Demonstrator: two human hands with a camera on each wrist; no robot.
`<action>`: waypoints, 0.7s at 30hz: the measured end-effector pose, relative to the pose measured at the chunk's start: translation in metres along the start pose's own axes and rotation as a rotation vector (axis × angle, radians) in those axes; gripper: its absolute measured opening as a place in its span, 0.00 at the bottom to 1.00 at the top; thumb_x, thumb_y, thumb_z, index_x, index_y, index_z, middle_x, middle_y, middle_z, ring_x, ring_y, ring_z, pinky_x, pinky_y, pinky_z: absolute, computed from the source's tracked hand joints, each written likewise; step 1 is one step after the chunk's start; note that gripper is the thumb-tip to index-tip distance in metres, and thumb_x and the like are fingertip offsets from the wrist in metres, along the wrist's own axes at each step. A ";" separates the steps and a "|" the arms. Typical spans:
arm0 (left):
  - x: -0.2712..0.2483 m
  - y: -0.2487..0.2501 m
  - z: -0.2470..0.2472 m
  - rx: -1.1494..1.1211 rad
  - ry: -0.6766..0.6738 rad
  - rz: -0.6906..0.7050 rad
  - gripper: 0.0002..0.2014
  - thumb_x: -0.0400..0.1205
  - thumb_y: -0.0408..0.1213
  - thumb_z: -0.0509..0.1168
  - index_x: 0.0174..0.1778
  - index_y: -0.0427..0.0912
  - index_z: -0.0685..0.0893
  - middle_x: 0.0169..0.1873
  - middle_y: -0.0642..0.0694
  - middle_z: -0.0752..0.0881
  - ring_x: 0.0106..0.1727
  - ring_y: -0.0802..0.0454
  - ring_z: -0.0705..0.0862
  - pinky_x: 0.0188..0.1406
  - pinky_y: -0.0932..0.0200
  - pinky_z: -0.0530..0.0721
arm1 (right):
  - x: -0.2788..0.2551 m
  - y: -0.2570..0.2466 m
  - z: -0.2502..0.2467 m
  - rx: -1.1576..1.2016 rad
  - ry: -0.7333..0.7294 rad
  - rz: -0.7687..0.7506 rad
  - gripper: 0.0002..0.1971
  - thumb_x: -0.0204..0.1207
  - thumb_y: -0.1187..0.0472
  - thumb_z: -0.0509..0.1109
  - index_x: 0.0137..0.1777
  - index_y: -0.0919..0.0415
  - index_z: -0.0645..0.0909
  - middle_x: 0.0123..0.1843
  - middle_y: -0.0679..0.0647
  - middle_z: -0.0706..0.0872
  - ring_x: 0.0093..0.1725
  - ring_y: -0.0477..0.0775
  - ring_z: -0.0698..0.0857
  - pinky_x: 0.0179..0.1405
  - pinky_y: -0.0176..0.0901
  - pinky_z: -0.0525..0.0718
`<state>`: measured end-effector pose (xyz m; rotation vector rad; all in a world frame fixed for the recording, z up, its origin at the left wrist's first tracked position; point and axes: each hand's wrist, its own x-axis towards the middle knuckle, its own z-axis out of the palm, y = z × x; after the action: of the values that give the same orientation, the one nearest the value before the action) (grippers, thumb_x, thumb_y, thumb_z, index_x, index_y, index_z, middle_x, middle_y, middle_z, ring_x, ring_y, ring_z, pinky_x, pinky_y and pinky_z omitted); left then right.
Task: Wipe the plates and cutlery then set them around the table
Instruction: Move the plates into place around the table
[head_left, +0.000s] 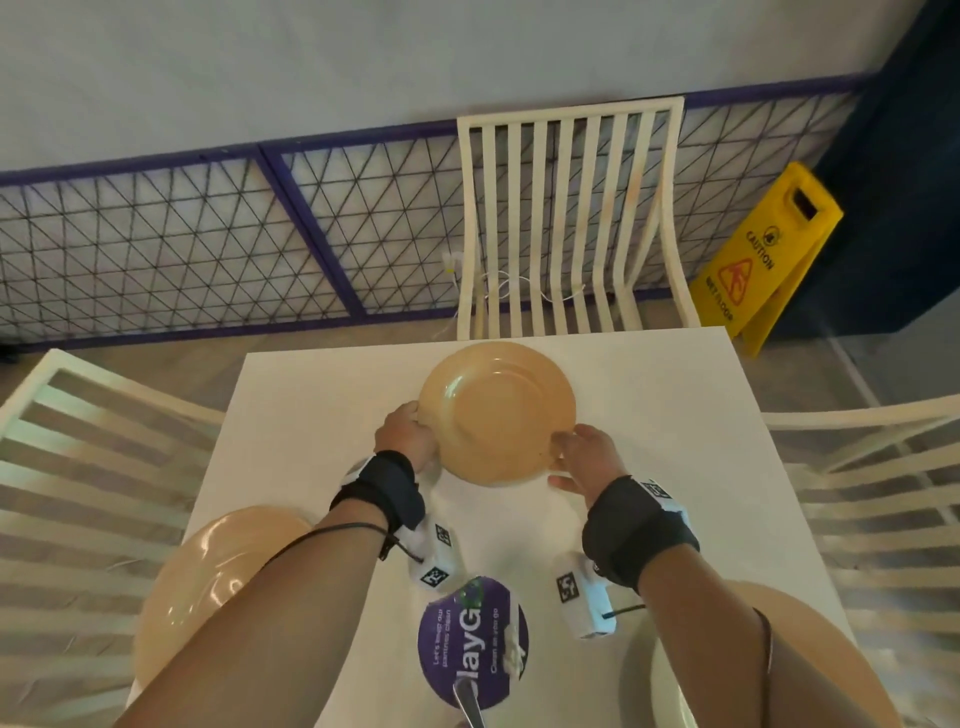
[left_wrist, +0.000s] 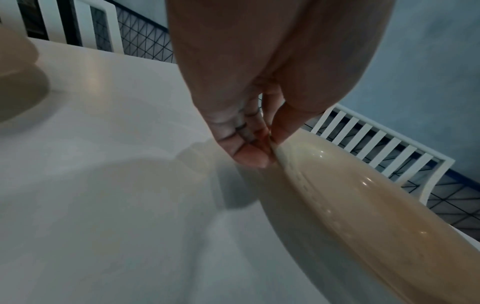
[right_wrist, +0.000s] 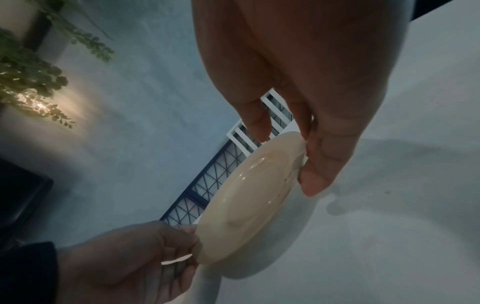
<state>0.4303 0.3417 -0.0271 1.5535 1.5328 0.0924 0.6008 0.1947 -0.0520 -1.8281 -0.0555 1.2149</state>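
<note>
A tan plate (head_left: 497, 410) hangs just above the far half of the white table (head_left: 322, 415), held by both hands. My left hand (head_left: 408, 434) pinches its left rim; the left wrist view shows the thumb and fingers closed on the plate (left_wrist: 363, 205) edge. My right hand (head_left: 584, 457) grips the near right rim, thumb on top and fingers beneath the plate (right_wrist: 249, 197). A second tan plate (head_left: 208, 566) lies at the near left under my forearm. A third tan plate (head_left: 810, 649) lies at the near right. A metal cutlery piece (head_left: 470, 701) rests on a purple wipes pack (head_left: 472, 642).
White slatted chairs stand at the far side (head_left: 566, 218), the left (head_left: 78, 467) and the right (head_left: 883, 493) of the table. A wire-mesh fence (head_left: 208, 244) runs behind. A yellow wet-floor sign (head_left: 769, 254) stands on the floor at the far right.
</note>
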 end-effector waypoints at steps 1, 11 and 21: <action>0.005 0.001 -0.002 0.012 0.002 0.012 0.26 0.78 0.29 0.58 0.72 0.47 0.82 0.62 0.40 0.88 0.61 0.33 0.86 0.65 0.42 0.86 | 0.003 -0.002 0.003 0.020 -0.008 0.014 0.11 0.77 0.65 0.65 0.59 0.58 0.74 0.53 0.61 0.84 0.47 0.60 0.85 0.38 0.48 0.87; 0.023 -0.001 -0.001 0.048 -0.039 0.055 0.24 0.78 0.28 0.58 0.68 0.49 0.83 0.56 0.38 0.90 0.59 0.33 0.86 0.64 0.42 0.85 | -0.006 -0.003 0.004 0.184 -0.012 0.035 0.31 0.84 0.64 0.65 0.85 0.58 0.60 0.70 0.63 0.81 0.56 0.61 0.84 0.57 0.58 0.87; -0.053 -0.035 0.016 -0.192 0.043 0.099 0.25 0.83 0.37 0.64 0.78 0.53 0.73 0.65 0.46 0.85 0.63 0.38 0.86 0.68 0.37 0.83 | -0.119 0.042 -0.085 0.129 0.120 -0.198 0.12 0.86 0.60 0.65 0.66 0.58 0.83 0.60 0.60 0.87 0.57 0.63 0.89 0.53 0.52 0.90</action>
<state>0.4021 0.2824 -0.0308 1.4814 1.4356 0.3214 0.5862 0.0574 0.0121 -1.7347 -0.0871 0.9482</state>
